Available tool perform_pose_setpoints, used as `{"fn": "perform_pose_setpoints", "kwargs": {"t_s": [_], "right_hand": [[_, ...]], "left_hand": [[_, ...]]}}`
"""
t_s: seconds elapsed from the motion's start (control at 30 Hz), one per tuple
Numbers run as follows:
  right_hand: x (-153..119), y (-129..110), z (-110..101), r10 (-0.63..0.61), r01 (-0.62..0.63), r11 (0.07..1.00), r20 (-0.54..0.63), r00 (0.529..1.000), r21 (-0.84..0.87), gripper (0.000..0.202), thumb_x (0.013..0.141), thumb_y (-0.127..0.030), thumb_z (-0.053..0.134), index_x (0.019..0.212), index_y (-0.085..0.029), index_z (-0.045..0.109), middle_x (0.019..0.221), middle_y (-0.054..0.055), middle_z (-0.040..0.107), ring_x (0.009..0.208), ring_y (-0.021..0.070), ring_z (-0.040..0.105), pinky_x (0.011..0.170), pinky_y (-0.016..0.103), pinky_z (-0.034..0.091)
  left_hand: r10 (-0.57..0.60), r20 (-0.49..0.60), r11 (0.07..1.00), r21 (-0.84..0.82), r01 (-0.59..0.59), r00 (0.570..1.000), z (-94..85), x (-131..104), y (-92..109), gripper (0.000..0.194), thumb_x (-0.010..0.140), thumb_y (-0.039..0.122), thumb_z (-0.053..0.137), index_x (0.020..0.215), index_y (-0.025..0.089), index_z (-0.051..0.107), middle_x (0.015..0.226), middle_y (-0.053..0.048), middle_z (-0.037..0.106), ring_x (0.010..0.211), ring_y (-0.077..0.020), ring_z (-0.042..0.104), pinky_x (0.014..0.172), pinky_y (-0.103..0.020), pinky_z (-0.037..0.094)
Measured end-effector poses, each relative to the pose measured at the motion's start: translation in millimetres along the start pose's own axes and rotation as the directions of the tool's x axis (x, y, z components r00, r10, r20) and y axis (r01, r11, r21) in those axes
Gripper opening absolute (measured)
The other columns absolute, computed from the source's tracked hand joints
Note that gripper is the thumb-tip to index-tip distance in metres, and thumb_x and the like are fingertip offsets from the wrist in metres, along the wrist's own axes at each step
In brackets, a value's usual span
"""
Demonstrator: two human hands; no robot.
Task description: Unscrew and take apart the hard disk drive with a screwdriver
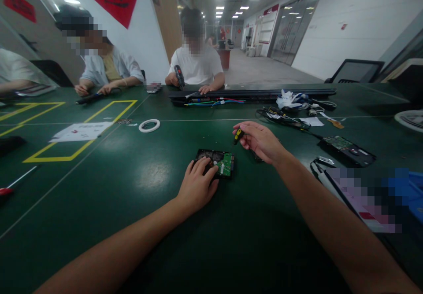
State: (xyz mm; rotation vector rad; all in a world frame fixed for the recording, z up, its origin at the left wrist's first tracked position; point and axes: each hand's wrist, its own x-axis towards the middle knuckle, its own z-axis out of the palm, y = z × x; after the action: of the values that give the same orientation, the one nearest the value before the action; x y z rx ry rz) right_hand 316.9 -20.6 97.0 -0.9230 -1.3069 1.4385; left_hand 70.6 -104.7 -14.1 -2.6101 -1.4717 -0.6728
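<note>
A hard drive [226, 164] lies on the green table in front of me, its green circuit board facing up. My left hand [197, 181] holds it steady from the left, fingers spread over its top and thumb by the near edge. Above and right of the drive, my right hand [259, 140] pinches a small black and yellow screwdriver [238, 136]. Its handle tilts downward; I cannot make out the tip. Beneath the right hand is a dark object [257, 156], mostly hidden.
Another hard drive [346, 149] lies to the right, near cables [280, 117] and a white glove [289, 99]. A tape roll [149, 126] and paper [81, 132] are left. Across the table, a person [198, 65] holds a power drill [179, 76] by long black rails [264, 93].
</note>
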Motion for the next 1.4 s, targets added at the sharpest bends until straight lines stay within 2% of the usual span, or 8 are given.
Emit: {"fn": "perform_pose_setpoints", "kwargs": {"t_s": [0.23,0.43,0.63,0.83,1.07,1.3,1.4], "right_hand": [[-0.9,-1.9,2.4,0.026,-0.026,0.997,0.0,1.0,0.067,0.019,0.093,-0.036,0.065,0.101,-0.02,0.07,0.106,0.011,0.076,0.07,0.0159,0.06,0.06,0.031,0.047],[0.3,0.7,0.5,0.009,-0.009,0.999,0.008,1.0,0.041,0.018,0.092,-0.038,0.068,0.101,-0.022,0.068,0.103,0.009,0.075,0.07,0.0154,0.059,0.059,0.031,0.045],[0.4,1.6,-2.4,0.02,-0.02,1.0,0.012,1.0,0.012,0.024,0.091,-0.038,0.07,0.11,-0.024,0.074,0.103,0.008,0.073,0.066,0.0146,0.056,0.054,0.031,0.041],[0.3,1.2,-3.1,0.006,-0.005,1.0,0.01,1.0,-0.003,0.021,0.091,-0.039,0.072,0.101,-0.022,0.076,0.102,0.008,0.072,0.069,0.0142,0.055,0.055,0.03,0.041],[-3.8,-2.6,2.1,0.006,-0.006,1.0,-0.02,1.0,0.013,0.02,0.086,-0.037,0.078,0.091,-0.021,0.068,0.106,0.01,0.075,0.068,0.0138,0.055,0.057,0.03,0.042],[3.1,3.8,-2.3,0.021,-0.019,0.997,-0.018,1.0,0.081,0.023,0.092,-0.039,0.07,0.108,-0.022,0.07,0.1,0.007,0.072,0.07,0.0142,0.058,0.059,0.029,0.043],[4.7,4.3,-4.3,0.033,-0.033,0.995,-0.002,0.999,0.097,0.022,0.093,-0.036,0.064,0.107,-0.02,0.072,0.098,0.008,0.07,0.071,0.0151,0.059,0.06,0.03,0.044]], "left_hand": [[0.001,0.005,1.0,0.017,-0.002,1.0,-3.3,0.7,2.1,0.035,0.098,0.031,0.06,0.132,0.024,0.063,0.151,-0.016,0.051,0.143,-0.0371,0.047,0.116,-0.066,0.039],[0.003,0.016,1.0,0.029,-0.003,1.0,-3.1,1.1,2.0,0.035,0.098,0.031,0.061,0.132,0.025,0.063,0.151,-0.015,0.051,0.142,-0.0367,0.047,0.116,-0.066,0.039],[0.009,0.006,1.0,0.029,-0.009,1.0,-1.7,0.3,0.4,0.036,0.098,0.032,0.06,0.133,0.024,0.062,0.151,-0.016,0.051,0.143,-0.0368,0.047,0.116,-0.066,0.039],[0.003,0.003,1.0,0.023,-0.003,1.0,-2.5,0.1,1.5,0.035,0.098,0.031,0.06,0.132,0.024,0.063,0.151,-0.015,0.051,0.143,-0.0364,0.047,0.117,-0.064,0.038],[0.005,0.005,1.0,0.025,-0.006,1.0,-3.6,0.3,1.3,0.035,0.098,0.031,0.06,0.132,0.024,0.063,0.151,-0.016,0.051,0.142,-0.0368,0.047,0.116,-0.065,0.039],[-0.002,0.012,1.0,0.031,0.001,1.0,-2.9,0.5,1.8,0.035,0.098,0.031,0.06,0.132,0.024,0.063,0.151,-0.016,0.051,0.143,-0.0372,0.047,0.116,-0.065,0.039],[0.004,0.01,1.0,0.03,-0.004,1.0,-2.8,0.3,1.7,0.035,0.099,0.031,0.059,0.133,0.023,0.063,0.151,-0.016,0.052,0.143,-0.0371,0.047,0.116,-0.065,0.038]]}}
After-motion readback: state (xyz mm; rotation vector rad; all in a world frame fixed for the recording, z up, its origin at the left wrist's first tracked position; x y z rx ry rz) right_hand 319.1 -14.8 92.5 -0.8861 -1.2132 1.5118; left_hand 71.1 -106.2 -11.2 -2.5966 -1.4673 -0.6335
